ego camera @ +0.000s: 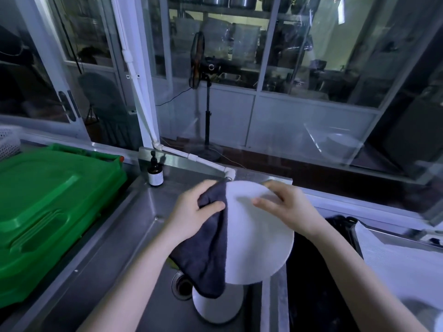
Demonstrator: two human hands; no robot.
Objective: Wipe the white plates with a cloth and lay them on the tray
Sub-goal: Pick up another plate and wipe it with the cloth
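Note:
A round white plate is held tilted above the steel sink. My right hand grips its upper right rim, thumb on the face. My left hand pinches a dark grey cloth against the plate's left edge; the cloth hangs down over the left part of the plate. Another white plate lies in the sink below, partly hidden by the cloth and the held plate. A white-lined tray sits at the right.
A green plastic bin lid fills the left counter. A brown pump bottle stands at the sink's back corner. The sink drain is under the cloth. A dark basin lies right of the sink. Glass partitions stand behind.

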